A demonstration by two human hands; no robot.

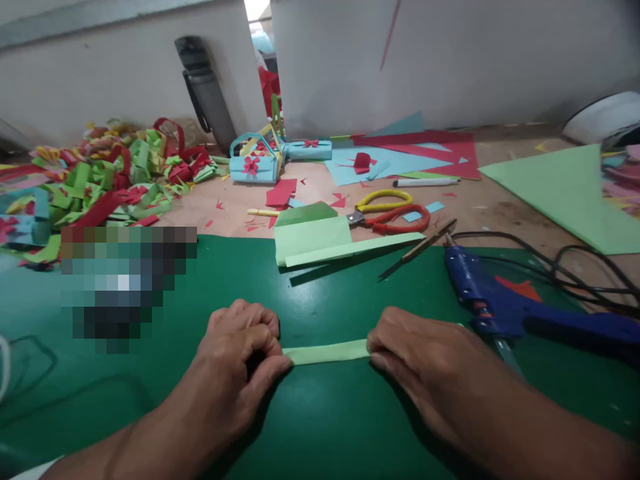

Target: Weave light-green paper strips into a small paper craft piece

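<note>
A narrow light green paper strip point(327, 352) lies on the dark green cutting mat point(320, 413), stretched between both hands. My left hand point(240, 360) is curled into a pinch on the strip's left end. My right hand point(425, 360) presses fingers together on the strip's right end. Both hands rest on the mat near its front.
A blue glue gun point(500, 300) with black cable lies right of my right hand. Folded green paper point(320, 240), red and yellow scissors point(390, 210), a thin stick point(417, 249) and a white pen point(425, 181) lie behind. Paper scraps point(110, 180) pile at left; a blue paper basket point(253, 160) stands behind.
</note>
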